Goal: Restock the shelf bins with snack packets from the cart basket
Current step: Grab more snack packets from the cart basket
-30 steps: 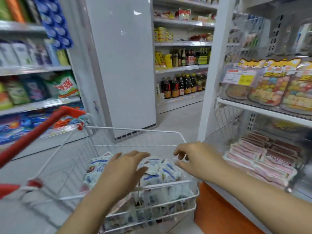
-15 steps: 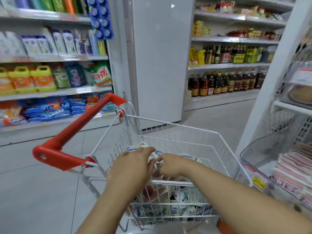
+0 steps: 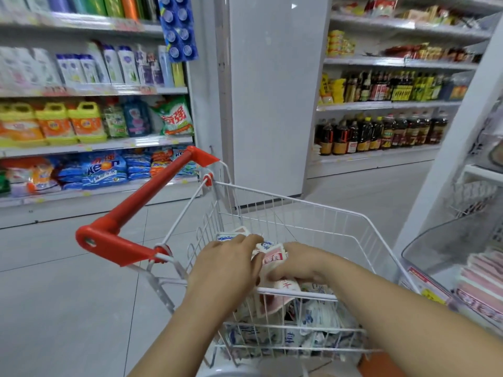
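As both reach into the cart basket (image 3: 288, 198), left hand (image 3: 226, 265) and right hand (image 3: 299, 263) grip snack packets (image 3: 273, 257) — fingers curled

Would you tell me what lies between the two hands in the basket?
Head view: a red-and-white packet lies between the left hand and right hand, inside the basket.

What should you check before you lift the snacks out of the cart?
1. Grip of right hand on red packet: ok.
2. Grip of left hand: cannot tell; its fingers lie over blue packets.
3. More packets in basket: ok.
4. Is shelf bin close by on the right: probably ok.
5. Room in shelf bin: cannot tell; partly out of view.
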